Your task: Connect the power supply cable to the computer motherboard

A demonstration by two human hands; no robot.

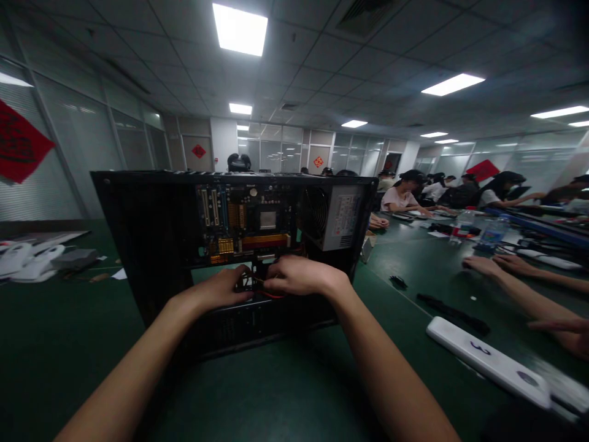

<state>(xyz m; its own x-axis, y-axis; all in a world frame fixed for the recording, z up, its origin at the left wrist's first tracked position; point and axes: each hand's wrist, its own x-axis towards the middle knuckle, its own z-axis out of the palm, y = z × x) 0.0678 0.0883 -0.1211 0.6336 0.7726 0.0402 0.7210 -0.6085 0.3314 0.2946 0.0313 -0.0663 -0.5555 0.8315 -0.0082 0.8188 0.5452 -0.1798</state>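
Note:
A black computer case (151, 227) stands on its side in front of me with its interior facing me. Inside it are a motherboard (269, 199) and, at the upper right, a power supply (343, 215) with a fan. Both of my hands reach into the case below the motherboard. My left hand (225, 286) has its fingers curled around thin cables (248, 279). My right hand (294, 274) is closed beside it, near a red wire (269, 295); its fingertips are partly hidden, and what they pinch is too dark to make out.
The case stands on a green table (221, 399). A white device marked 3 (488, 362), a black strap (453, 312) and two bottles (462, 224) lie or stand to the right, near another person's hands (488, 267). White devices (34, 261) and a grey box (76, 258) sit at left.

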